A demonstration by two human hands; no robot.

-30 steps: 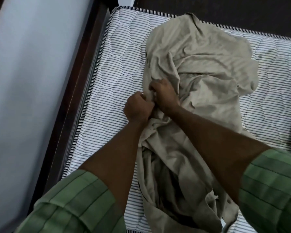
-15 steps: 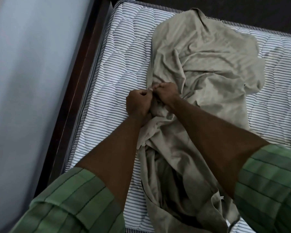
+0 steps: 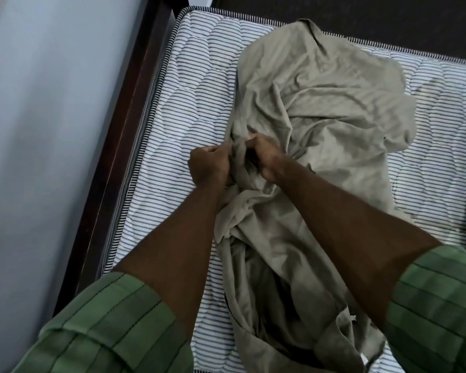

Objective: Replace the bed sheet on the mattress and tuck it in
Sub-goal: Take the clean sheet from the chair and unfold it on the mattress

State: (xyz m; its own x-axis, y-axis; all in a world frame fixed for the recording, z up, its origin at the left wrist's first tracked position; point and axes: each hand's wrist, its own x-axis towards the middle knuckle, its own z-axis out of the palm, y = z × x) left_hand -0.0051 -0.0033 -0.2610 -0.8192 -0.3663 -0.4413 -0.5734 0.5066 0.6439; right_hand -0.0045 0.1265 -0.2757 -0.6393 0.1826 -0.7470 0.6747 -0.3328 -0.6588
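- While your two fists meet near the middle of the view, the sheet (image 3: 315, 109) lies in a crumpled heap on the mattress (image 3: 199, 84), not spread out.
- Your left hand (image 3: 209, 165) sits at about 9 o'clock of the bunched fold; its fingers are curled tight and grip the sheet's edge.
- Your right hand (image 3: 267, 157) is just beside it, at 3 o'clock of that same fold, fingers curled and pinching the cloth, thumb on top.
- Between the two hands, a twisted ridge of fabric stands up; the hands are close but do not touch.
- From the hands, the sheet fans toward 12 and 2 o'clock, reaching the far mattress edge, and trails back toward 6 o'clock under your right forearm.
- Bare striped mattress shows at 9 o'clock and at 3 o'clock of the heap.
- At the left, a dark bed frame (image 3: 124, 146) runs along the mattress side, with a pale wall (image 3: 43, 130) beyond it.
- Green striped sleeves (image 3: 113, 327) cover both your arms near the bottom corners.
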